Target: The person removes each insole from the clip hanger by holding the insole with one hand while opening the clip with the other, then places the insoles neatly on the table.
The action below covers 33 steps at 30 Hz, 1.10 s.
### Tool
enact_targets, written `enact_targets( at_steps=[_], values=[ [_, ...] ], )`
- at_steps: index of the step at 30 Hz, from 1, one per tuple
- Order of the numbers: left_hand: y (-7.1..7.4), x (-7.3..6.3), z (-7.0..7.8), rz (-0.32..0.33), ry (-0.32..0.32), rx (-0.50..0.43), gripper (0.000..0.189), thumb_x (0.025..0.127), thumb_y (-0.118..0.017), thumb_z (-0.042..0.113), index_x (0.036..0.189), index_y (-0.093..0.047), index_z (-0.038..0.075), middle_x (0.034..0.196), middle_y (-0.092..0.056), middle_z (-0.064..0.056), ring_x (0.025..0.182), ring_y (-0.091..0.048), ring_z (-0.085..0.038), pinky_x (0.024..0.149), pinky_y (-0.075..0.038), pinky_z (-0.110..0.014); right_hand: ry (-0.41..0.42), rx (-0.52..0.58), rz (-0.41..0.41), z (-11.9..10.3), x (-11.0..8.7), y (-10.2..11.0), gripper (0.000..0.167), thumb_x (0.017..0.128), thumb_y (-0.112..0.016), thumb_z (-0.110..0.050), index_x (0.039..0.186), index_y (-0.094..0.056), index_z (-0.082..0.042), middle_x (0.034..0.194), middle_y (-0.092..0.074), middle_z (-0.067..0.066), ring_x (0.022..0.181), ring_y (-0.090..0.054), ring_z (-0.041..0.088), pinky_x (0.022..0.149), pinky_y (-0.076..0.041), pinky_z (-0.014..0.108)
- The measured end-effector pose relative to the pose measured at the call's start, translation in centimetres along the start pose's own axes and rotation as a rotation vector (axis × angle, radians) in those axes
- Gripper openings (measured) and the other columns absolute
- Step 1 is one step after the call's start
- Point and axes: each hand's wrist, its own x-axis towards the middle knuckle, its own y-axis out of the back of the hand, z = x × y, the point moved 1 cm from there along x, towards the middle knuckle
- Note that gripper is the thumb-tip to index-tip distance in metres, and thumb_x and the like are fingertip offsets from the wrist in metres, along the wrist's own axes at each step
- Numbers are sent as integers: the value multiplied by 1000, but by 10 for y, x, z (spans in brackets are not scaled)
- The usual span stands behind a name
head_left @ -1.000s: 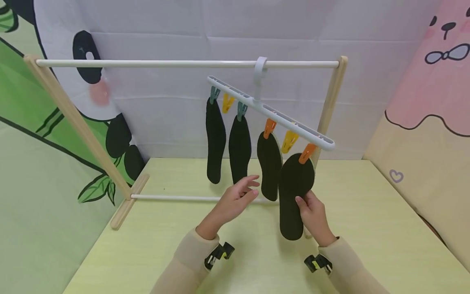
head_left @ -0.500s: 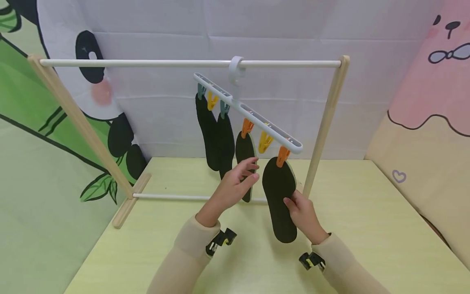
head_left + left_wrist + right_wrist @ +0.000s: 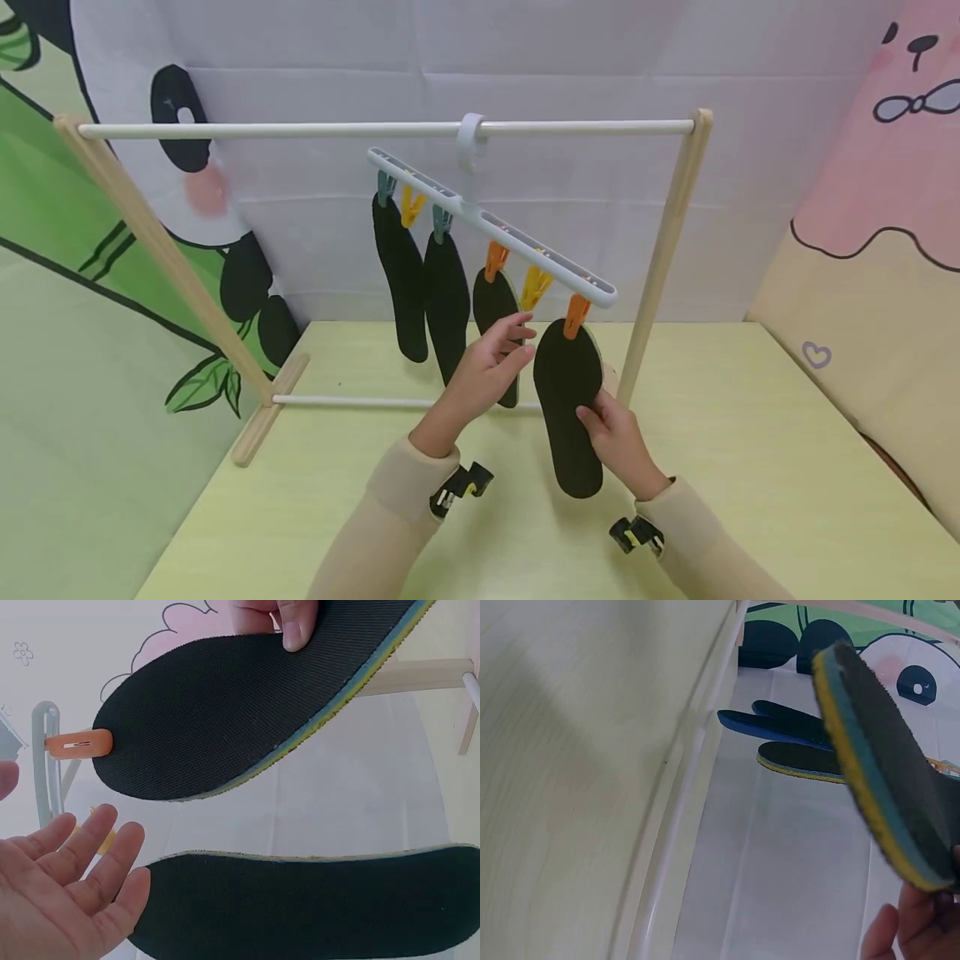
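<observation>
Black foot-shaped fabric insole [image 3: 567,400] is pinched by right hand [image 3: 624,437], seemingly against swinging; on left hand [image 3: 480,375], fingers are apart.

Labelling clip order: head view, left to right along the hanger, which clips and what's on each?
First teal clip with first insole, first yellow clip (empty), second teal clip with second insole, first orange clip with third insole, second yellow clip (empty), second orange clip with fourth insole, in right hand.

The long black foot-shaped insole [image 3: 567,367] looks matt and cloth-faced, with a rough foamy edge [image 3: 341,699]; the pale-grey bar-shaped hanger [image 3: 491,223], smooth plastic; the beige slanted post [image 3: 663,250], matt wood
</observation>
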Motion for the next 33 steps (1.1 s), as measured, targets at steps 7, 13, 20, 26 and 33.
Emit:
enact_targets(
  at_steps=[7, 13, 20, 26, 33],
  values=[
    [-4, 4, 2, 16, 12, -10, 42, 97, -50, 11, 137, -44, -3, 119, -59, -20, 101, -59, -32, 86, -47, -40, -61, 95, 13, 0, -6, 0, 20, 93, -55, 7, 112, -57, 12, 103, -65, 25, 91, -66, 28, 79, -53, 33],
    [-6, 3, 1, 6, 21, -17, 42, 98, -49, 9, 137, -43, -4, 120, -58, -21, 103, -58, -34, 88, -47, -43, -196, 180, -16, 8, -17, -2, 25, 97, -51, -2, 117, -56, 13, 108, -64, 25, 88, -60, 4, 79, -48, 22],
    [-9, 8, 2, -5, 10, 2, 41, 98, -50, 10, 136, -44, -3, 119, -59, -21, 101, -58, -33, 87, -47, -43, -255, 192, 7, 2, -9, 5, 20, 98, -51, -7, 101, -58, 12, 71, -49, 2, 65, -41, 7, 63, -38, 24],
    [-12, 13, 6, -9, -22, 32, 39, 97, -51, 11, 134, -47, -3, 117, -61, -20, 101, -59, -33, 85, -49, -40, -197, 160, 46, -6, -3, 12, 18, 98, -52, -4, 98, -59, 12, 83, -62, 10, 73, -49, 5, 70, -44, 24],
    [-16, 17, 11, -26, -20, 13, 38, 98, -50, 10, 133, -48, -3, 117, -61, -21, 101, -60, -32, 87, -49, -38, -173, 161, -20, -6, -4, 7, 15, 95, -54, 1, 95, -62, 13, 87, -65, 17, 75, -51, 3, 72, -46, 24]
  ],
)
